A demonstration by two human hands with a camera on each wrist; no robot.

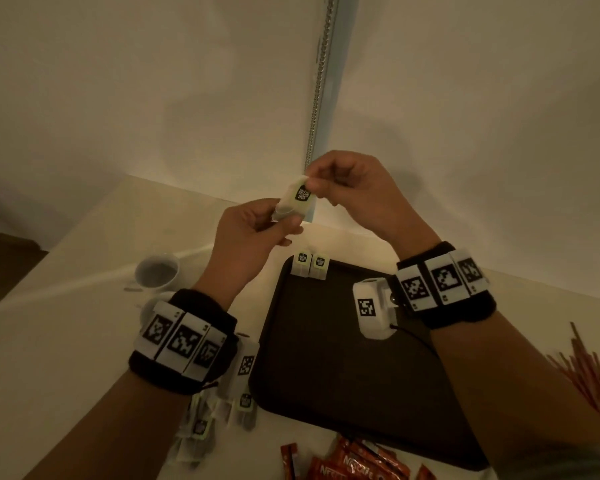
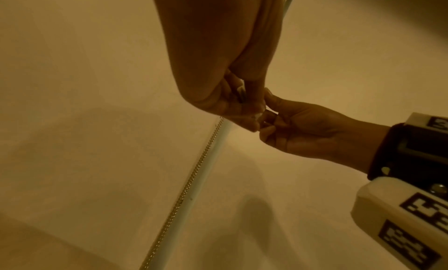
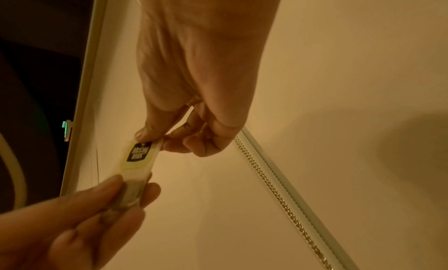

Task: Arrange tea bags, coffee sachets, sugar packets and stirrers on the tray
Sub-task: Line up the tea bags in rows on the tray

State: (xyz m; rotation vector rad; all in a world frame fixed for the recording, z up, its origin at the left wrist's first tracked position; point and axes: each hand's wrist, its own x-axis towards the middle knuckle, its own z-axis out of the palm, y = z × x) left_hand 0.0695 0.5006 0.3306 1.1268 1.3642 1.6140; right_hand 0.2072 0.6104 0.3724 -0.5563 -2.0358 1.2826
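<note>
At the centre of the head view, above the far edge of the tray (image 1: 326, 358), a tea bag (image 1: 297, 202) held in the air between both hands — long axis slanting from lower left to upper right, label end up, pouch end down. Two more tea bags (image 1: 310, 266) side by side at the tray's upper-left corner, labels toward the wall. More tea bags (image 1: 219, 414) loose at lower left, off the tray; red coffee sachets (image 1: 357, 462) along the bottom edge; stirrers (image 1: 582, 368) fanned at the right edge. A white cup (image 1: 157, 271) at middle left on the pale table (image 1: 66, 341), set into a corner of cream walls — a beaded chain (image 1: 321, 81) hanging down the corner. Left hand (image 1: 253, 230) raised, thumb and fingers pinching the pouch end. Right hand (image 1: 354, 188) higher, fingers curled, thumb and forefinger pinching the label end.
</note>
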